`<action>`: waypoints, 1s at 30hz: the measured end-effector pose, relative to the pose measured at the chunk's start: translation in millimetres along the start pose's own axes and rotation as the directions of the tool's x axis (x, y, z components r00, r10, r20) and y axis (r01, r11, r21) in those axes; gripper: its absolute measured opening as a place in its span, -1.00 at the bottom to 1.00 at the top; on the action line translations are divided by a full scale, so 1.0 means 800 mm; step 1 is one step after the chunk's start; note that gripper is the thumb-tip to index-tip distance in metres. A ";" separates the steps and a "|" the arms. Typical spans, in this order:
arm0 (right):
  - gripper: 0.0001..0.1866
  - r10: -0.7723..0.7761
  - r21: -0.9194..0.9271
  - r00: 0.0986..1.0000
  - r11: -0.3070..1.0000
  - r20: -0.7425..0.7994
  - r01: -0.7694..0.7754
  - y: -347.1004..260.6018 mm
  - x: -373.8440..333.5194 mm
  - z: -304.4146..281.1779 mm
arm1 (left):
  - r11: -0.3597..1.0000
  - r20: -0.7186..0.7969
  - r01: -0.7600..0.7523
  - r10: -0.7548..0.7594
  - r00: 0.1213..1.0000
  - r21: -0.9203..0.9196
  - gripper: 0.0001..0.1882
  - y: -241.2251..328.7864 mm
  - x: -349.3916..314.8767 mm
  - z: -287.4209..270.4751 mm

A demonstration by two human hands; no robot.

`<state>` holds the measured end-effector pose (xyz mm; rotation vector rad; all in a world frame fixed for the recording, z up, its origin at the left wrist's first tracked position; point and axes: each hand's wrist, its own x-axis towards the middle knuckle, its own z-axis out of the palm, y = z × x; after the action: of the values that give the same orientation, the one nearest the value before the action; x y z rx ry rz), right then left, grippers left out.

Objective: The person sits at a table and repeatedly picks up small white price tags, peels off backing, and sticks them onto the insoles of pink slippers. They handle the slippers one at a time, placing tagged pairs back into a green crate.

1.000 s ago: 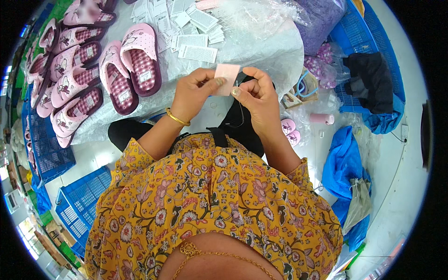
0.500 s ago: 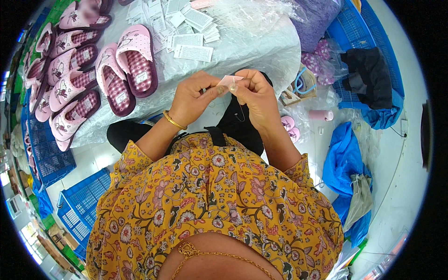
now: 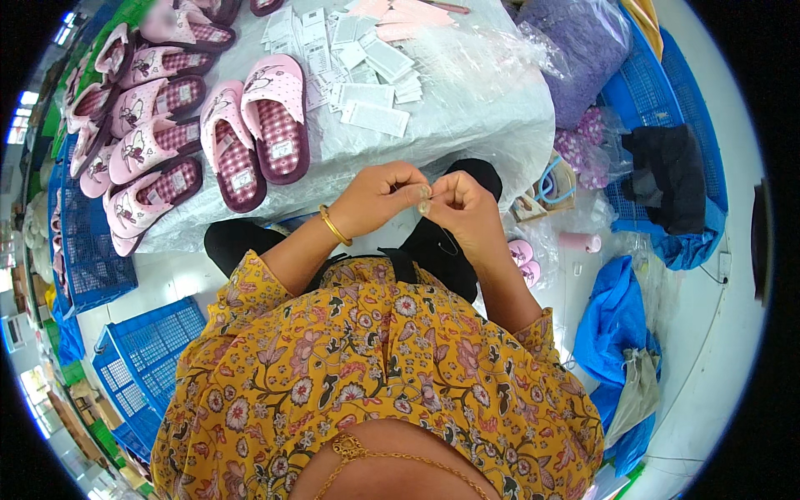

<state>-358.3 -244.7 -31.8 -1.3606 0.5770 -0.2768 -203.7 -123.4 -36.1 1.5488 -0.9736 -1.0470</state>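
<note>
Over my lap, my left hand (image 3: pixel 379 198) and my right hand (image 3: pixel 468 215) meet with fingertips pinched together. Below the right hand dangles a thin dark string (image 3: pixel 450 243), its upper end lost in the fingers. Whatever the left fingertips pinch is too small and covered to make out. At the table's left, a pair of pink slippers with checked insoles, the near one (image 3: pixel 237 179) and its mate (image 3: pixel 283 158), stands closest to my left hand. White printed labels (image 3: pixel 373 117) lie loose beyond my hands, with pink cards (image 3: pixel 412 18) farther back.
More pink slippers (image 3: pixel 154 150) crowd the table's left edge. Blue crates (image 3: pixel 154 350) stand at the lower left, and another blue crate (image 3: pixel 667 75) at the far right holds a dark cloth (image 3: pixel 667 179). Blue sheeting (image 3: pixel 612 321) and a pink roll (image 3: pixel 579 242) lie on the floor.
The pink card between my fingertips no longer shows. My fingertips have come closer together. The view has shifted, so the table and slippers sit lower and more to the right.
</note>
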 end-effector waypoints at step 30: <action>-0.73 0.030 0.058 0.999 0.998 0.026 -0.031 0.027 0.034 0.004 | 0.265 -0.595 0.603 -0.117 0.795 0.753 -0.21 0.052 0.208 -0.295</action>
<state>-337.3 -251.7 -58.4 -1.2963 0.5649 -0.2497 67.5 -220.7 11.3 2.9808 -0.9098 -0.2607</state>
